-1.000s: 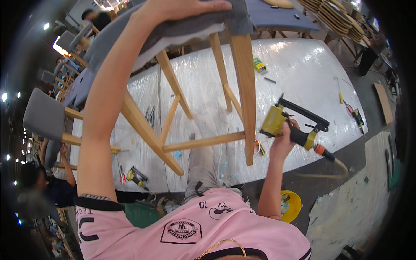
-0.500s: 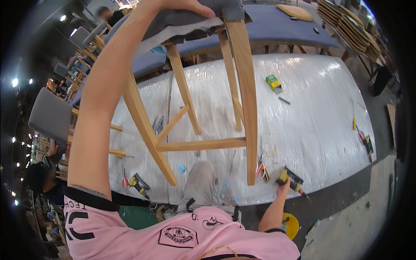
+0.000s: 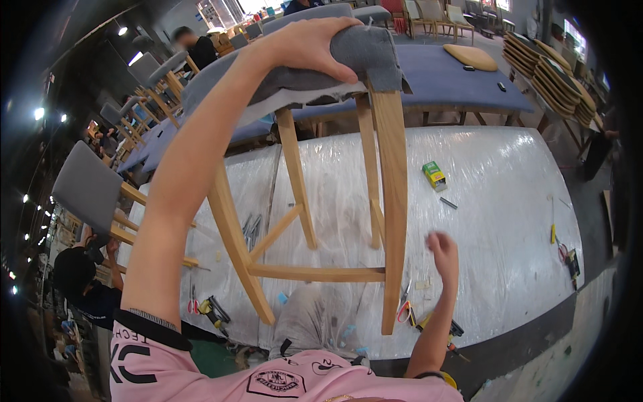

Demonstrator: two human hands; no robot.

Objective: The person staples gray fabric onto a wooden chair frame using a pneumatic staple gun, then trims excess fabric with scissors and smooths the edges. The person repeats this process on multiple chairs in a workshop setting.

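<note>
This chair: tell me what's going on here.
The person's left grip holds the chair by its grey top. The right grip hovers over the plastic-wrapped table, blurred, with nothing seen in it. A stapler lies partly behind the right forearm. At the left, a co-worker has their hands at another chair.

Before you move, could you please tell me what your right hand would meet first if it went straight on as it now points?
Probably the dark strip on the plastic-wrapped surface, before the green and yellow box; the right hand is blurred and its height unclear, so it might pass above.
</note>
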